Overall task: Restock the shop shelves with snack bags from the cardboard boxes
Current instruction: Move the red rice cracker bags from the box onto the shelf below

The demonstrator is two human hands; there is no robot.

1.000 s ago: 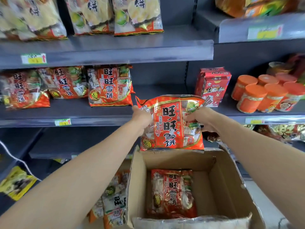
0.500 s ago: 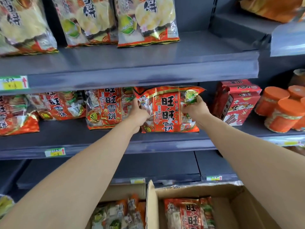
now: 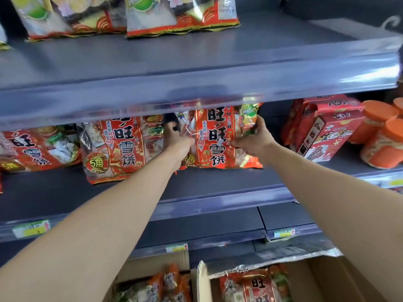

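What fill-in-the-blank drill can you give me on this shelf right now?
1. The left hand and right hand grip one bag, coloured mainly ____.
2. That bag stands on the shelf just ____ of the cartons.
3. The tubs at far right have ____ lids.
4. The box below the shelves is made of ____.
Missing: red; left; orange; cardboard.

bag top hidden, boxes cropped
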